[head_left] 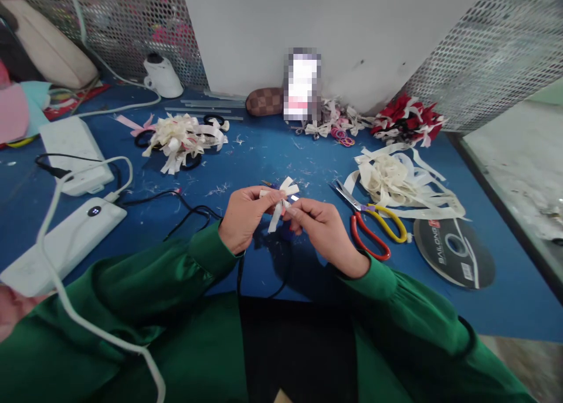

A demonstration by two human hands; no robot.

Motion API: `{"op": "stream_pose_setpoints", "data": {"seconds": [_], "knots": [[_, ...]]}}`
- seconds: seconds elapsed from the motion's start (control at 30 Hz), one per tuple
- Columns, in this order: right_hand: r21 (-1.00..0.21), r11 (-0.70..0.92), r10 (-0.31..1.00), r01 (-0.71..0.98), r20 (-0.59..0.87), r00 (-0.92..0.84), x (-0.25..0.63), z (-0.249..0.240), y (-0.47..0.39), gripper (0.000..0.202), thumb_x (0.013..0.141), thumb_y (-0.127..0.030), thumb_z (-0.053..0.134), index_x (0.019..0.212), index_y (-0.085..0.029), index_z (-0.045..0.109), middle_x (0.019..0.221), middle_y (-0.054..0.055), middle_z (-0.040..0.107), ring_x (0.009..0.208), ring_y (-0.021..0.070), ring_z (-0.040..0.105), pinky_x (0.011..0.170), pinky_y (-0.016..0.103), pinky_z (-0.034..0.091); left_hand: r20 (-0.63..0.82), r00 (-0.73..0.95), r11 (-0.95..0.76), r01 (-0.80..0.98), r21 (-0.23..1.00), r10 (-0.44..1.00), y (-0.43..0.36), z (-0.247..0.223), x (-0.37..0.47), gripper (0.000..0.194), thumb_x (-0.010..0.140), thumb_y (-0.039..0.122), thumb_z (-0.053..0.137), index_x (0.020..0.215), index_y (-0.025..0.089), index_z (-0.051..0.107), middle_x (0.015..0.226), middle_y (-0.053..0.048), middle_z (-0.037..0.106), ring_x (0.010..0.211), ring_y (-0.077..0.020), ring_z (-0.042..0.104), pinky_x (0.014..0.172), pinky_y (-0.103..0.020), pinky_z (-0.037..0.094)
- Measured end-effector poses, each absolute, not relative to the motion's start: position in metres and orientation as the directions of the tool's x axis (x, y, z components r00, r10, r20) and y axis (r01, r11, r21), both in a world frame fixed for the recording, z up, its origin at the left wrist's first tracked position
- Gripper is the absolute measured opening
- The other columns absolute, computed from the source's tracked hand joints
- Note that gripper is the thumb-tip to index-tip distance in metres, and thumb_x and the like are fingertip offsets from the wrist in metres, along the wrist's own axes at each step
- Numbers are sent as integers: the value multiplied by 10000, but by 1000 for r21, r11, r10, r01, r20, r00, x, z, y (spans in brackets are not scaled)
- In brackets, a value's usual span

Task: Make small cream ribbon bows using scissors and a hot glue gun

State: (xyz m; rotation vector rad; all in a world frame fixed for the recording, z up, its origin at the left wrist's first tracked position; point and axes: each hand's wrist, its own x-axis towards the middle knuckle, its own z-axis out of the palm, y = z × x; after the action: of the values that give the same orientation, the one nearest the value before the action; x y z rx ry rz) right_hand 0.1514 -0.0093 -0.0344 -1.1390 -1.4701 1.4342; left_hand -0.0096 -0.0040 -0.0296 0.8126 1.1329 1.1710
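Observation:
Over the middle of the blue table, a small cream ribbon bow [287, 188] is pinched between my two hands. My left hand [247, 215] is closed on its left side, thumb on top. At its right side, the fingers of my right hand [324, 230] are closed on the bow's lower part, where a bit of pink shows. Something dark blue lies partly hidden beneath the hands. To the right are scissors [365, 209] with one red and one yellow handle, blades open, beside a heap of cream ribbon [391, 180].
A pile of cream bows [180, 139] sits at the back left. Red bows [409, 120], a blurred phone [301, 86] and a checkered case [264, 101] stand along the back. A black spool [479, 256] lies right; a white power bank [65, 244] and cables lie left.

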Motion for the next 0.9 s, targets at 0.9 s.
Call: {"op": "stream_pose_setpoints", "data": {"seconds": [0.9], "knots": [[-962,92,917,259,-20,-399,144,-40,-28,227,997,-328,457,818,-223,549,606,-42,477,497,119,460,502,255,387,-235,-72,211,-250,945,969,-7,-28,-5,210,629,324,876,639,153,754,566,3,636,524,-95,509,524,-243,412]]}}
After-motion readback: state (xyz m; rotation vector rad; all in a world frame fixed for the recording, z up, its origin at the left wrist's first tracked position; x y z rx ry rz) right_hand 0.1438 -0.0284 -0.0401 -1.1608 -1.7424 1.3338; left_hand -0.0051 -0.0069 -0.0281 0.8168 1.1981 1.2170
